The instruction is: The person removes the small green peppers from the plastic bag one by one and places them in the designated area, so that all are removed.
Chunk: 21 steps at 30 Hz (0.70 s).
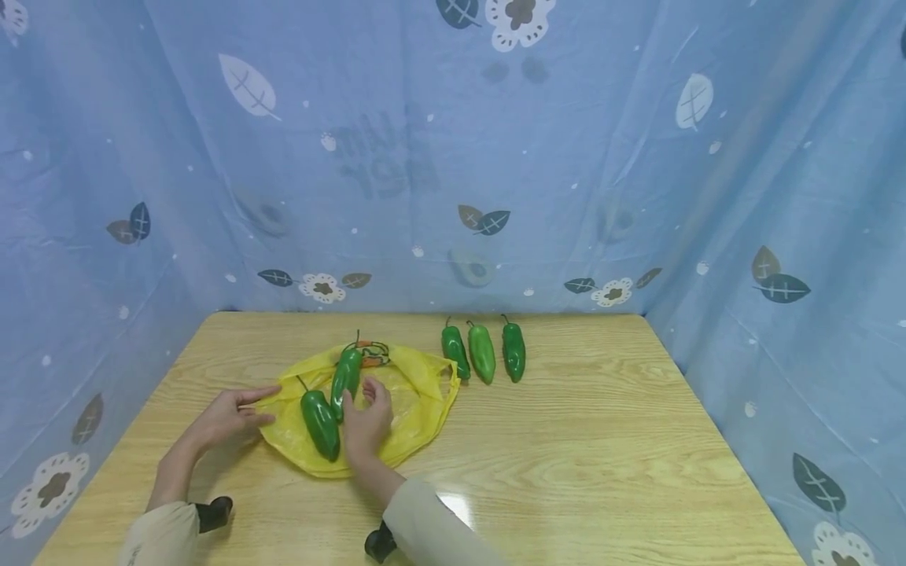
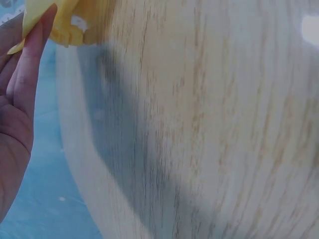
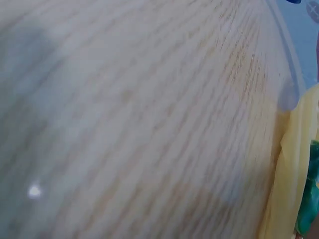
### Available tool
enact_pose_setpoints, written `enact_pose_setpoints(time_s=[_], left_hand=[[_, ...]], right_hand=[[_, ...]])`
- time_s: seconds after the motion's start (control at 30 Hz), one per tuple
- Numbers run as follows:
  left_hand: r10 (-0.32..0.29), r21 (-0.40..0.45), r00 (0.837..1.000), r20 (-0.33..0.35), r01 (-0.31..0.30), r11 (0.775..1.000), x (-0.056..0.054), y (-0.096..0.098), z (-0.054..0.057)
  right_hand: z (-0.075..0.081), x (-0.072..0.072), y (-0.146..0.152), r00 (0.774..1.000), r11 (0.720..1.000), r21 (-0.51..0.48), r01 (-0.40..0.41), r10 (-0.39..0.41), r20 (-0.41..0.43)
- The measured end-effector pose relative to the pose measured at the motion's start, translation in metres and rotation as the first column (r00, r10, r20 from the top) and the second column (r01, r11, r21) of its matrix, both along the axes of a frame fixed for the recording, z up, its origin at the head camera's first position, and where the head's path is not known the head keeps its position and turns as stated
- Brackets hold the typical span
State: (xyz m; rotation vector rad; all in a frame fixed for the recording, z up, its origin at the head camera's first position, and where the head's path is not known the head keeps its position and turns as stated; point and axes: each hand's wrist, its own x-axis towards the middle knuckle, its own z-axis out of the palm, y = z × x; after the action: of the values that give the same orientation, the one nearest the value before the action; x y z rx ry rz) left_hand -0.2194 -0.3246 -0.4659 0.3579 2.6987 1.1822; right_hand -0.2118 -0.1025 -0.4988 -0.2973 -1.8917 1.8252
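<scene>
A yellow plastic bag (image 1: pixel 410 424) lies spread on the table, with two green peppers on it. The left pepper (image 1: pixel 320 424) slants toward the front edge; the other pepper (image 1: pixel 347 377) lies just behind and right of it. My left hand (image 1: pixel 225 417) pinches the bag's left edge, and in the left wrist view yellow film (image 2: pixel 32 17) passes between its fingers. Over the bag, my right hand (image 1: pixel 368 420) has its thumb right at the second pepper's lower end, fingers loosely bent. In the right wrist view only bag and some green show at the right edge.
Right of the bag, near the table's back edge, lie three more green peppers: one pepper (image 1: pixel 456 352) beside the bag's handle, a lighter pepper (image 1: pixel 482 354), and another pepper (image 1: pixel 513 352). A blue patterned curtain (image 1: pixel 396 157) encloses the wooden table (image 1: pixel 602 448).
</scene>
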Motion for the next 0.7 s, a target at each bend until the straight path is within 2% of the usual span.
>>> enact_pose_setpoints(time_s=[0.13,0.43,0.7], left_hand=[[0.006,0.013,1.000,0.002,-0.006,1.000,-0.0003,0.0008,-0.0004],[-0.004,0.054,1.000,0.028,0.003,0.999,0.0011,0.0019,0.0011],[-0.017,0.056,1.000,0.018,0.016,0.998,-0.0001,0.0028,0.0001]], right_hand=[[-0.0021,-0.0011,-0.0048,0.999,1.000,0.021,0.017,-0.018,0.047],[-0.0033,-0.0022,-0.0033,0.988,0.989,0.144,-0.045,0.024,0.150],[-0.0018,-0.0044,-0.0035,0.981,0.971,0.223,-0.083,0.040,0.189]])
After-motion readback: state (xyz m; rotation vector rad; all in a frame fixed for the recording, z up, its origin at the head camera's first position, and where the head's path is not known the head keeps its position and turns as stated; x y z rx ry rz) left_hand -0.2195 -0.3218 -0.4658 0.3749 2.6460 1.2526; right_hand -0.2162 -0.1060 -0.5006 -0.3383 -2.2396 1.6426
